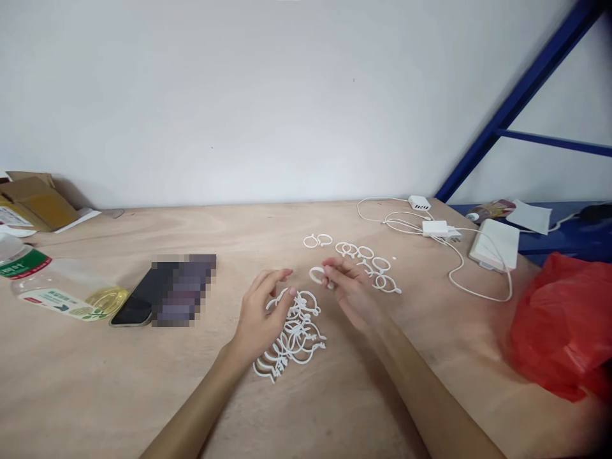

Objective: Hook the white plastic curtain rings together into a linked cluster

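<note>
Between the thumb and fingers of my right hand [352, 290] is a white plastic ring [316, 274], lifted a little above the table. My left hand [265, 312] is over the upper left edge of a pile of white plastic rings [299, 335], its thumb and fingers apart and nothing visible in its grasp. Many rings in the pile overlap, and some have small tabs or clips. Beyond my right hand, several more white rings [366, 253] lie in a loose group, partly hidden by that hand. Two rings [310, 241] sit side by side farther back.
On the left are a clear bottle [52, 287], a smartphone [136, 296] and a cardboard box [41, 201]. White cables [461, 268] run from a charger [435, 228] at the right, near a white box [495, 245]. A red plastic bag [564, 325] bulges over the right side.
</note>
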`<state>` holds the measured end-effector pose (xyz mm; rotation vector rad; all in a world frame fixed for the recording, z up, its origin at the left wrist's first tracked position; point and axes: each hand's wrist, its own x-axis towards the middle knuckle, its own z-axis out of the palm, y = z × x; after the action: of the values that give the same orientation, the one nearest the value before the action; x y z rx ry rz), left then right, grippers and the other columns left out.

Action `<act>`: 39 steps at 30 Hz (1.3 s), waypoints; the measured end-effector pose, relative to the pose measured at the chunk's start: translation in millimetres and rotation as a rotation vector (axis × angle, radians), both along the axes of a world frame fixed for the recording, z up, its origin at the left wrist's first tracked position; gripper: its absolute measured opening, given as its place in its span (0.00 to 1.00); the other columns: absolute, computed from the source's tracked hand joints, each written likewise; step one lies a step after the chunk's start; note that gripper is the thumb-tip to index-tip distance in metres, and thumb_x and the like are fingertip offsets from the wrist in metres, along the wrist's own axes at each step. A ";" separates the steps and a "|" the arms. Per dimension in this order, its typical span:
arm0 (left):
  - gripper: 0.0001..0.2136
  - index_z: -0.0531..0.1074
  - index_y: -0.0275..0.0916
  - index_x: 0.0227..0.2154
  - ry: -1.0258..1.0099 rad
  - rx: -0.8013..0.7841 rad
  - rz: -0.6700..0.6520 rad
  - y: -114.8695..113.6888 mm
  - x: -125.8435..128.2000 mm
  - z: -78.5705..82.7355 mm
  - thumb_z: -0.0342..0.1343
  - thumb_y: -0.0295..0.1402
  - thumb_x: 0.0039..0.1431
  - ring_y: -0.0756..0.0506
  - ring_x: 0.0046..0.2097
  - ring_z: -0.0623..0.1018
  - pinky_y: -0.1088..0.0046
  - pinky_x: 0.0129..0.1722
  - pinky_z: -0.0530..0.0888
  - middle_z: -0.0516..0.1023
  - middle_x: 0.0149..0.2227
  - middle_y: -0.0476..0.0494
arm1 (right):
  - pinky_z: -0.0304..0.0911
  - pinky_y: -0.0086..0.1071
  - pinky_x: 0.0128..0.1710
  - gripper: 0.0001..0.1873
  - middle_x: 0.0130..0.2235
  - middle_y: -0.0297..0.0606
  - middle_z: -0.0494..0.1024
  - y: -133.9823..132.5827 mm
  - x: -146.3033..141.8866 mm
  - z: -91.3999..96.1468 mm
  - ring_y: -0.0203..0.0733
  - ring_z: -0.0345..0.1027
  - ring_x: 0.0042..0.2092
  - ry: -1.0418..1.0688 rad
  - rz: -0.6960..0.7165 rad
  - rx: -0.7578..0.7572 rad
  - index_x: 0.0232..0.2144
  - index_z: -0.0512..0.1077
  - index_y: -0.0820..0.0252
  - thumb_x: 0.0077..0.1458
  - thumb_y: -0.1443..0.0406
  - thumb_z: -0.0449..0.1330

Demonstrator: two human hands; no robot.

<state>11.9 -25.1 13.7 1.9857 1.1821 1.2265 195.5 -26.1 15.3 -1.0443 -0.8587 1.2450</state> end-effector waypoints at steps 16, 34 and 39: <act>0.10 0.73 0.36 0.31 -0.757 -0.694 -0.218 -6.8 12.6 5.8 0.61 0.39 0.52 0.50 0.29 0.75 0.73 0.32 0.72 0.77 0.28 0.48 | 0.55 0.29 0.29 0.16 0.32 0.38 0.73 -17.4 -14.7 6.7 0.37 0.64 0.33 0.242 0.502 -0.034 0.30 0.75 0.61 0.51 0.52 0.62; 0.13 0.68 0.33 0.20 -0.941 -1.060 -0.549 -14.3 8.8 19.5 0.61 0.35 0.53 0.54 0.25 0.66 0.81 0.25 0.64 0.67 0.23 0.49 | 0.57 0.23 0.13 0.18 0.12 0.20 0.52 -26.5 -22.1 -2.0 0.32 0.60 0.13 0.357 0.734 -0.100 0.22 0.66 0.61 0.52 0.53 0.61; 0.11 0.69 0.33 0.21 -1.073 -1.095 -0.659 -17.9 12.9 11.8 0.61 0.34 0.53 0.55 0.22 0.64 0.80 0.21 0.67 0.65 0.22 0.50 | 0.68 0.31 0.22 0.19 0.12 0.20 0.50 -28.5 -25.3 -9.2 0.40 0.71 0.19 0.454 0.743 -0.063 0.21 0.67 0.62 0.52 0.53 0.62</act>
<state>24.8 -43.0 25.5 0.5816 0.3659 0.7628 170.2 -54.7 6.1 -0.4400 -0.8734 2.0445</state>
